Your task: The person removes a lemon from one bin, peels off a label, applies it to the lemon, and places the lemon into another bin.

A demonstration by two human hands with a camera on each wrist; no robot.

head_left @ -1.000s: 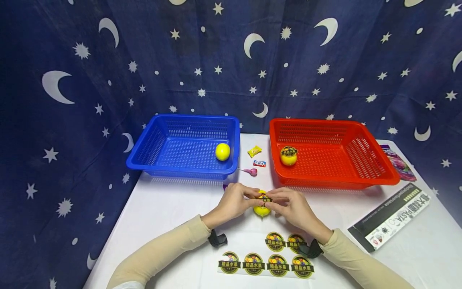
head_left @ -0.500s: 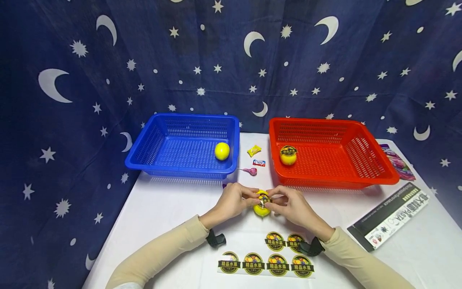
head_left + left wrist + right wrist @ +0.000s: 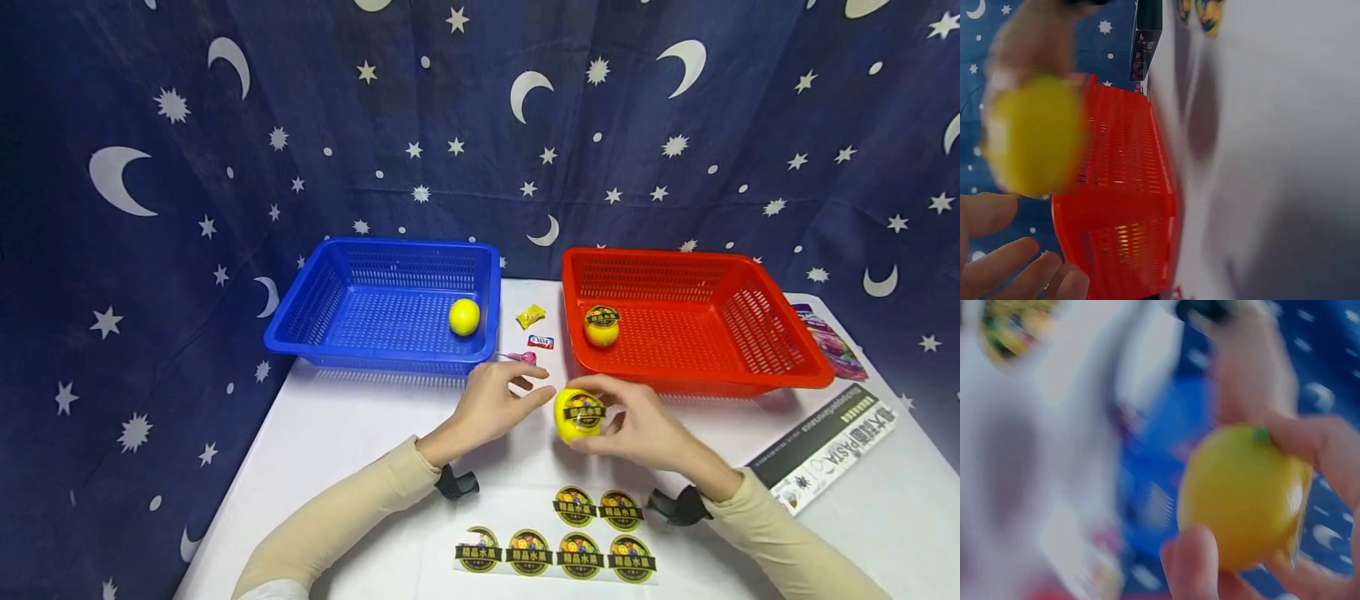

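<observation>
My right hand (image 3: 647, 427) grips a yellow lemon (image 3: 567, 408) above the table, fingers and thumb around it. A round black-and-gold fruit sticker (image 3: 585, 411) is on its side facing the head camera. In the right wrist view the lemon (image 3: 1241, 494) has a green tip, and the sticker's edge shows at its right. Just left of the lemon, apart from it, my left hand (image 3: 491, 410) holds nothing, its fingers loosely bent. Below both hands lies a sheet of matching stickers (image 3: 579, 556). The left wrist view blurs the lemon (image 3: 1038, 134).
A blue basket (image 3: 382, 363) at back left contains a plain lemon (image 3: 464, 317). The red basket (image 3: 697, 379) at back right contains a stickered lemon (image 3: 602, 336). Between them lie a yellow candy (image 3: 531, 316), a small wrapped sweet (image 3: 541, 342) and a lollipop (image 3: 528, 358). A pasta box (image 3: 832, 454) lies right.
Both hands were pressing the sticker on the lemon. My left hand has let go and drawn slightly away; my right hand has lifted the lemon and moved it right.
</observation>
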